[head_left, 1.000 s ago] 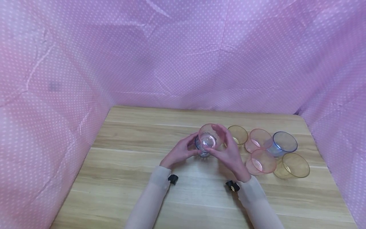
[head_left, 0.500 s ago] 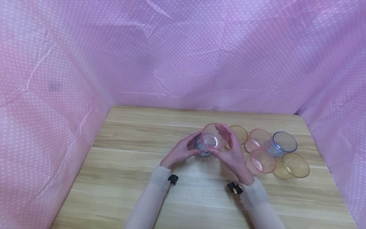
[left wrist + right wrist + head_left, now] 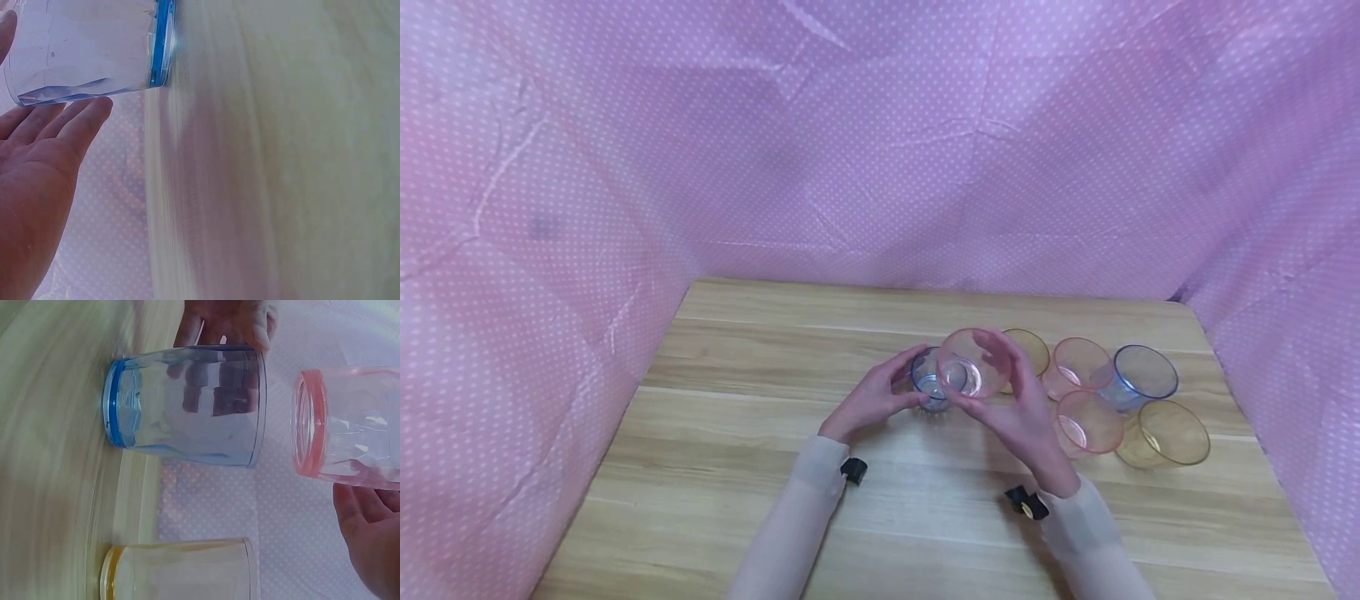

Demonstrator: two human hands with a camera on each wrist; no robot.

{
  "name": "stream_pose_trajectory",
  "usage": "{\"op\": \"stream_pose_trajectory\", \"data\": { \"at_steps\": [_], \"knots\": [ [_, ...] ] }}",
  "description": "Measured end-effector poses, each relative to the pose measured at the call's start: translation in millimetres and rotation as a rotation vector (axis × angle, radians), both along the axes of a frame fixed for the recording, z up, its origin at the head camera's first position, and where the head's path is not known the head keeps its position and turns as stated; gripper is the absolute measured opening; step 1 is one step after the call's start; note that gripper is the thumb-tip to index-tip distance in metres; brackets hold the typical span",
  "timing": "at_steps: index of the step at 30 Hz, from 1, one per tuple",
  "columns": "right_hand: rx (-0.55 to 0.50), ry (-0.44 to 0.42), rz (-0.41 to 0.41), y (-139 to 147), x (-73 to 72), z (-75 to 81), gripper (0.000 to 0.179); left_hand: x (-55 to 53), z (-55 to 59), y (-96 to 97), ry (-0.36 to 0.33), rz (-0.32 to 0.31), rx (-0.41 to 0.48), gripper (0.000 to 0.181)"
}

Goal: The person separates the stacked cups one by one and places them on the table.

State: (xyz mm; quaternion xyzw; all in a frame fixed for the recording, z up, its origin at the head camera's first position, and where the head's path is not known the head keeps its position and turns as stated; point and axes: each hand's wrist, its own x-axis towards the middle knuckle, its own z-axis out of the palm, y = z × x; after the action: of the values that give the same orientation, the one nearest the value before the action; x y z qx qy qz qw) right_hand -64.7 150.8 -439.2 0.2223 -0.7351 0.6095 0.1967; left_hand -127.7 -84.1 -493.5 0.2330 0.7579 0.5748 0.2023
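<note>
A clear cup with a blue base [image 3: 187, 419] stands upright on the table. My left hand [image 3: 874, 398] holds it from the left, thumb on the near side and fingers on the far side; the left wrist view shows the fingers along the cup's wall [image 3: 87, 50]. My right hand [image 3: 1021, 417] grips a clear pink cup [image 3: 973, 360] in the air. In the right wrist view the pink cup's base [image 3: 309, 425] is above the blue cup's rim and apart from it. From the head, the pink cup overlaps the blue one.
Right of my hands stand several upright cups: a yellow cup [image 3: 1030, 350] partly behind my right hand, a back pink cup [image 3: 1078, 367], a front pink cup [image 3: 1090, 423], another blue cup [image 3: 1146, 372] and another yellow cup [image 3: 1172, 435]. Pink dotted cloth [image 3: 880, 167] surrounds the wooden table [image 3: 737, 467].
My right hand has lifted the pink cup from inside the blue cup and shifted it rightward. The left hand has stayed at the blue cup.
</note>
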Motion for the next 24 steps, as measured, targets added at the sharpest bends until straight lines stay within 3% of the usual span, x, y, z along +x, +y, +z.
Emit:
{"op": "stream_pose_trajectory", "data": {
  "at_steps": [10,24],
  "knots": [
    [-0.012,-0.093,-0.058,11,16.1,3.6,0.1,0.9,0.2,-0.1,0.007,0.02,-0.032,0.08],
    [0.015,-0.11,-0.088,21,29.8,3.3,0.099,0.1,1.5,0.8,0.01,0.011,-0.01,0.08]
  ]
}}
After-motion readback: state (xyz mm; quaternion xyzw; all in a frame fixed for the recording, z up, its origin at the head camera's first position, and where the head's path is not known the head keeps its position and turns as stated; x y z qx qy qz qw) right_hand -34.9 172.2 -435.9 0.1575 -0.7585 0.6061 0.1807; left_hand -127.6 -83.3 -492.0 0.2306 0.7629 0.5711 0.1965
